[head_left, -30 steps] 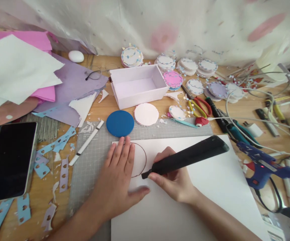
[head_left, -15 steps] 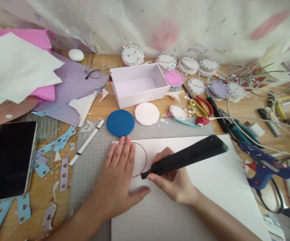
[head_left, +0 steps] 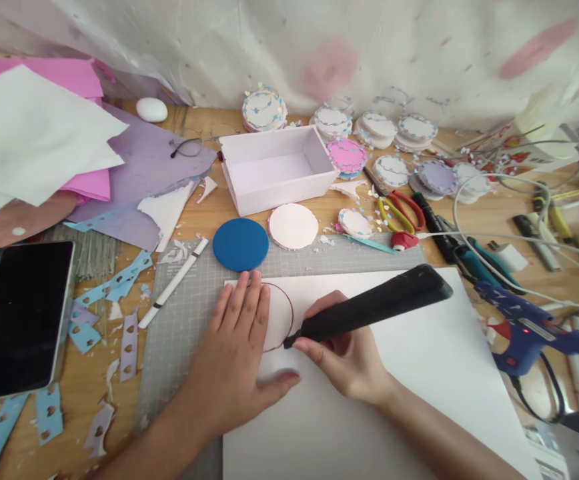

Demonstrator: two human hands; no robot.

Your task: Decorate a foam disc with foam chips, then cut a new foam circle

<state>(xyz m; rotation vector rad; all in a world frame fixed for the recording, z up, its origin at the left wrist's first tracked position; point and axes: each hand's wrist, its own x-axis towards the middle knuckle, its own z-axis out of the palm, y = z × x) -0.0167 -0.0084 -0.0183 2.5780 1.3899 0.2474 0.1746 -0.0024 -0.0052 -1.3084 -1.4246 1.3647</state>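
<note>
My left hand (head_left: pixel 237 353) lies flat with fingers together and thumb out, pressing down a white sheet (head_left: pixel 419 373) on the grey cutting mat (head_left: pixel 184 320). A thin drawn circle (head_left: pixel 284 313) shows on the sheet, partly under those fingers. My right hand (head_left: pixel 352 360) is wrapped round a long black cutter (head_left: pixel 369 308). The cutter's tip touches the circle's lower right edge.
A blue disc (head_left: pixel 240 244), a white disc (head_left: pixel 293 226) and an open white box (head_left: pixel 278 168) lie behind the sheet. A white pen (head_left: pixel 174 281) and a dark tablet (head_left: pixel 17 320) are left; scissors (head_left: pixel 399 215) and a blue glue gun (head_left: pixel 529 327) right. Paper scraps and decorated discs litter the wooden table.
The cutter's tip has crept slightly up along the circle's right edge. My left hand has stayed still on the sheet.
</note>
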